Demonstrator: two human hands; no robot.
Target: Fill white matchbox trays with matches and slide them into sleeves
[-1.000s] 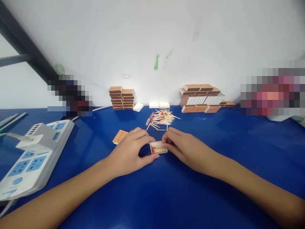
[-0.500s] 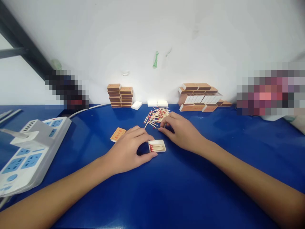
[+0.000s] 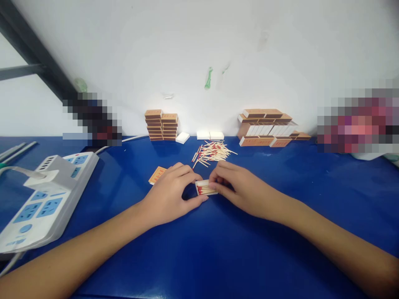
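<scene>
My left hand (image 3: pixel 172 190) has its thumb and fingers around the left end of a small white matchbox tray (image 3: pixel 202 183), steadying it on the blue table. Red-tipped matches (image 3: pixel 205 189) lie side by side inside, heads to the left. Over the tray's right end, my right hand (image 3: pixel 241 187) pinches a match, its fingertips down at the tray and partly hiding it. Behind the hands is a loose pile of matches (image 3: pixel 215 151). An orange matchbox sleeve (image 3: pixel 156 175) sits just beyond my left hand, which covers part of it.
Stacked matchboxes (image 3: pixel 162 126) stand against the wall on the left, and a larger stack (image 3: pixel 264 141) on the right. White trays (image 3: pixel 203 135) lie between them. A white power strip (image 3: pixel 59 207) with a plugged-in adapter and cable occupies the table's left side.
My right hand has moved from the match pile toward me, down to the tray, with a match in its fingers. My left hand stays at the tray. The view has shifted slightly.
</scene>
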